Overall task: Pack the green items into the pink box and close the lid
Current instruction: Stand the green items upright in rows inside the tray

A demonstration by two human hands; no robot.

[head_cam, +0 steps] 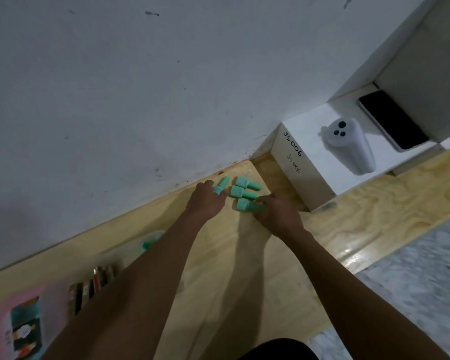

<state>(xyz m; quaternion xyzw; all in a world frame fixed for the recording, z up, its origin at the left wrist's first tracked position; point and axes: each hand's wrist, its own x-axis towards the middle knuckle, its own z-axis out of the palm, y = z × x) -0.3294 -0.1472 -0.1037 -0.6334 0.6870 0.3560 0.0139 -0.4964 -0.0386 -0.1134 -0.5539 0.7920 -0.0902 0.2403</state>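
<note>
4 green items (240, 194) lie clustered at the worktop's (348, 219) far corner, long axes running left-right, my left hand (207, 201) fingers touching the leftmost, right hand (278, 213) on the nearest, grip unclear on both; pink box (0, 320) sits well back left.

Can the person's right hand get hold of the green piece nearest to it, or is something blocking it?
Probably yes. The right hand already rests against the nearest green piece, fingers at its narrow end. Nothing lies between them; the left hand is off to the other side, at another green piece.
</note>
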